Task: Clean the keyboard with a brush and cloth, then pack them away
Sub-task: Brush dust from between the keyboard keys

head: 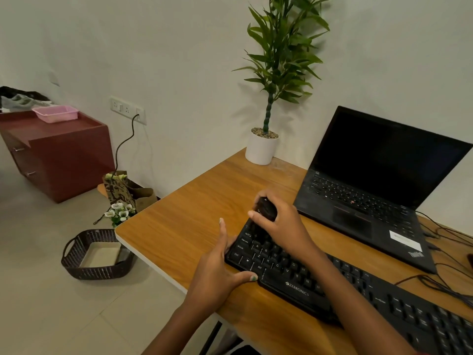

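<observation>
A black keyboard [332, 285] lies across the wooden desk [184, 221], running from the middle to the lower right. My right hand [284, 224] grips a black brush [266, 208] and holds it down on the keys at the keyboard's far left corner. My left hand [220, 272] holds the keyboard's left end, thumb along the front edge and fingers against the side. No cloth shows in the view.
An open black laptop [371, 190] stands behind the keyboard, cables [445, 278] trailing to its right. A white potted plant [262, 147] sits at the desk's back corner. On the floor left of the desk are a dark woven basket [76, 265] and a paper bag with flowers [120, 196].
</observation>
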Motion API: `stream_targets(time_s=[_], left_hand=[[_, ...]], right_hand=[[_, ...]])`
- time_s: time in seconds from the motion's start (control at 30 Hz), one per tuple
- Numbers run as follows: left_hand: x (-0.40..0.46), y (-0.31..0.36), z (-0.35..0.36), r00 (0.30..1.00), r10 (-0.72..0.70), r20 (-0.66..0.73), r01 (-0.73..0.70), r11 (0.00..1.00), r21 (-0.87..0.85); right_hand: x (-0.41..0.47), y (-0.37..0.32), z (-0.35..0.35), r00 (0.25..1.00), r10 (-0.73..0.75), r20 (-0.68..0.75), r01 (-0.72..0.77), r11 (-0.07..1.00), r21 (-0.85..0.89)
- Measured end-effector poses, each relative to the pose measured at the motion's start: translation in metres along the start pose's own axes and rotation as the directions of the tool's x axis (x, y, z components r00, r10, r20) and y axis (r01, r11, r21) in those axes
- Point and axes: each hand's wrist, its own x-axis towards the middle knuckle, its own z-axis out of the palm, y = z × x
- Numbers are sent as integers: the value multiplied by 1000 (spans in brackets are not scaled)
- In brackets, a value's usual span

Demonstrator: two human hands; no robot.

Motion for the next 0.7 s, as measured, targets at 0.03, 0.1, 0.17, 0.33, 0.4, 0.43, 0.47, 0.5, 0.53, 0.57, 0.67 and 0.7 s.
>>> stream_targets(time_s=[0.03,0.1,0.17,0.33,0.4,0.43,0.47,0.5,0.53,0.57,0.67,0.7], left_hand=[[0,0,0,1000,-1,-1,1,1000,2],[0,0,0,1000,2,-6,-2,1000,2],[0,0,-1,1000,6,-10,-6,1000,5],[0,-1,0,1000,21,-10,-21,1000,17],[0,-2,0,1000,21,-15,-20,1000,16],[0,-1,0,1000,17,-16,-17,1000,13],[-1,-1,0,1000,18,-15,-17,1000,13],[-1,0,0,1000,22,-15,-22,1000,17],[-1,1,0,1000,22,-11,-21,1000,17],[-2,1,0,1000,17,-8,-17,1000,13],[-1,0,-1,1000,14,-6,-14,1000,19],[0,0,0,1000,12,-5,-12,1000,24]], right_hand=[[1,-1,-3,1000,0,21,-1,999,40],[7,2,-7,1000,23,6,-23,999,28],[12,5,-5,998,32,-61,-37,997,-70],[10,-17,18,989,-81,124,84,996,-22],[14,-20,18,986,-81,146,83,996,-10],[17,-17,15,992,-61,109,66,997,-46],[20,-12,12,997,-45,58,52,992,-111],[22,-6,9,999,-35,9,36,983,-180],[21,-1,8,999,-27,-29,20,977,-212],[19,3,7,999,-16,-51,6,982,-191],[10,-1,8,1000,-16,-5,16,999,34],[8,-3,6,999,-18,27,16,996,84]])
